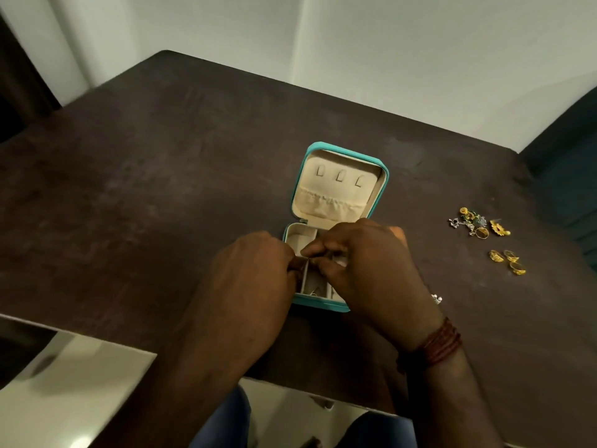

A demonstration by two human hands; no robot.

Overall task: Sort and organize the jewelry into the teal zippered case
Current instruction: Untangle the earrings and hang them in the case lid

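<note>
The teal case (pixel 318 304) lies open near the middle of a dark brown table (pixel 155 176). Its lid (pixel 336 195) is laid back flat on the far side, showing cream lining, three small tabs in a row and a gathered pocket below them. The near half of the case is a cream tray split into compartments. The far-left compartment (pixel 300 237) is in plain sight, and something thin and pale lies in a front compartment, too small to identify.

Both hands hover over that tray and meet at its middle. The left hand (pixel 255 263) covers the case's left edge with its fingers curled down towards a divider. The right hand (pixel 368 263) covers the right part of the tray, with thumb and forefinger drawn together in a pinch right beside the left fingertips. Whether either hand actually holds a piece is hidden, so I cannot tell. A red thread band (pixel 439 345) circles the right wrist.

Well to the right of the case lies a mixed heap of jewelry (pixel 475 223) in gold, silver and green. Three gold rings (pixel 507 261) lie just nearer than it. A small silver piece (pixel 436 299) rests on the table right of the case's front corner, beside the right wrist.
</note>
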